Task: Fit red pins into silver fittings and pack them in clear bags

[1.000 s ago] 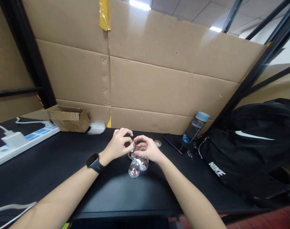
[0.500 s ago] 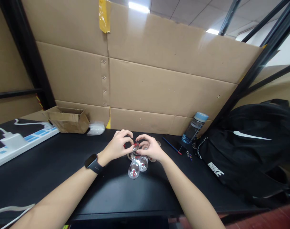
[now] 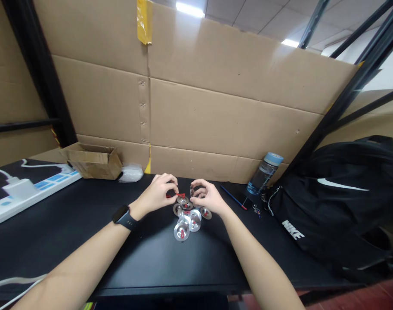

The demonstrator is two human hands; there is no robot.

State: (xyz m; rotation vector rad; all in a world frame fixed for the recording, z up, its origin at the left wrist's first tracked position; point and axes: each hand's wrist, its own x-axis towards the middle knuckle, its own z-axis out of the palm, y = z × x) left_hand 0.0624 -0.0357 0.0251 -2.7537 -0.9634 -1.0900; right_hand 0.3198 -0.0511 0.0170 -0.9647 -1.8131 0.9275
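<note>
Several small metal finger cymbals with red cord loops lie in an overlapping heap on the black table, the nearest silver finger cymbal shiny and flat. At the far side of the heap, my left hand pinches a red cord loop, just over a darker finger cymbal. My right hand grips another finger cymbal upright, seen edge-on between thumb and fingers. Beside that hand's wrist lies one more finger cymbal.
An open cardboard box and a clear plastic packet stand at the back left, near a white power strip. To the right are a blue pen, a water bottle and a black backpack. Cardboard walls the back.
My hands have moved apart. The finger cymbal in my right hand has shifted right, away from my left hand, uncovering more of the heap between them.
</note>
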